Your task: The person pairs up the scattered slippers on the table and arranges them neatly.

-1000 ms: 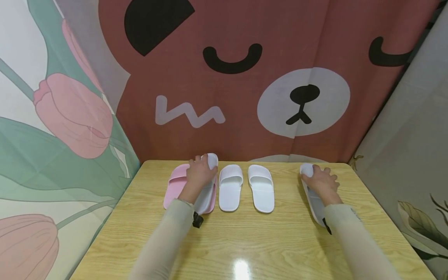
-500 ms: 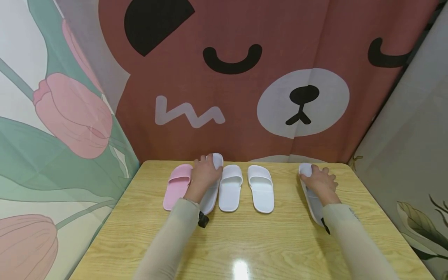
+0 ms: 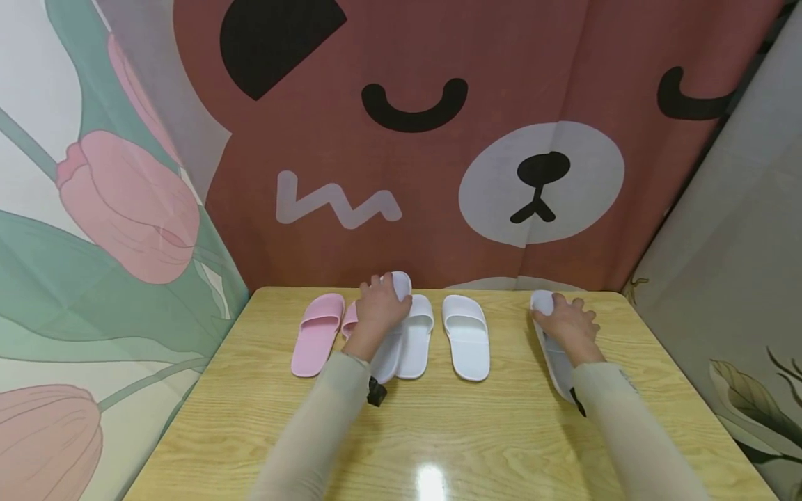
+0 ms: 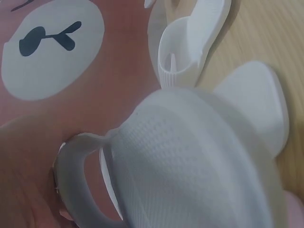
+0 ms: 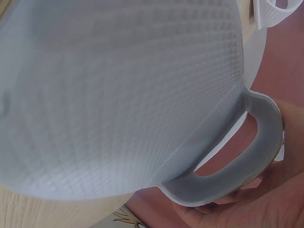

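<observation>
My left hand grips a white slipper by its strap end, raised above the table. That slipper overlaps a white slipper on the table and partly hides a pink slipper. In the left wrist view, the gripped slipper's textured sole fills the foreground, its strap against the hand. On the right, my right hand holds another white slipper by the strap, tilted. The right wrist view shows its dotted footbed large, with the fingers at the strap.
A second pink slipper lies at the left of the row, and another white slipper lies right of the middle. All rest on a wood-grain table. A bear-print cloth hangs directly behind the table's back edge.
My left hand has carried its white slipper rightward, from over the pink slipper to over the neighbouring white one. The right hand, still holding its slipper, has shifted slightly left.
</observation>
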Action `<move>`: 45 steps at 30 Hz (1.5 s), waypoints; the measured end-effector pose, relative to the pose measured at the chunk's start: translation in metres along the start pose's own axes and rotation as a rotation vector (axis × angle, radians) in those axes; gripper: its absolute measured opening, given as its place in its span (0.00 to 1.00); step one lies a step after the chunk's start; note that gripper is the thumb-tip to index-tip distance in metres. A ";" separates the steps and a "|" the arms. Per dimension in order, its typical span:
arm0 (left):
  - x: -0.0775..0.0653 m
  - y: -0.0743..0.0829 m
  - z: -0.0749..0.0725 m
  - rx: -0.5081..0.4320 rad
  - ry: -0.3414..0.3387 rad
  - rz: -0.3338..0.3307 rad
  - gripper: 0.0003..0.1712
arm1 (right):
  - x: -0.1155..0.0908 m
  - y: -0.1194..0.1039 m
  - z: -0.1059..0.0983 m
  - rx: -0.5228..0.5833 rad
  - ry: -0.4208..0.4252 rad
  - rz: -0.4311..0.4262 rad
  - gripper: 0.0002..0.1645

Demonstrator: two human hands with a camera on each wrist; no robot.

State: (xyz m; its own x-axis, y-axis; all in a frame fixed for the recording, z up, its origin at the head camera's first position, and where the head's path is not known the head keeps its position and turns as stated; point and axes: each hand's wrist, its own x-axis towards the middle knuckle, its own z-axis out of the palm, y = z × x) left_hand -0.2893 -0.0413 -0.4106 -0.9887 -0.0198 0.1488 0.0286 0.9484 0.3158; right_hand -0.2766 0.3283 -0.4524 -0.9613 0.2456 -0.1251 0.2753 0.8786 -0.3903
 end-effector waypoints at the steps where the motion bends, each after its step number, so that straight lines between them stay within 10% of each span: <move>1: 0.000 0.001 0.001 0.000 0.000 -0.001 0.43 | 0.001 0.000 0.001 0.000 0.001 0.000 0.52; 45: 0.004 0.076 0.026 0.017 -0.085 0.036 0.43 | 0.005 -0.002 -0.002 0.009 0.037 -0.012 0.55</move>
State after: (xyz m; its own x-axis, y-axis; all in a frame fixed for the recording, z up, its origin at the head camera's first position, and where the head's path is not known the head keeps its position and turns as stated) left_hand -0.2946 0.0388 -0.4108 -0.9960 0.0403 0.0798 0.0623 0.9533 0.2956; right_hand -0.2816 0.3282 -0.4508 -0.9643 0.2502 -0.0868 0.2638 0.8777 -0.4001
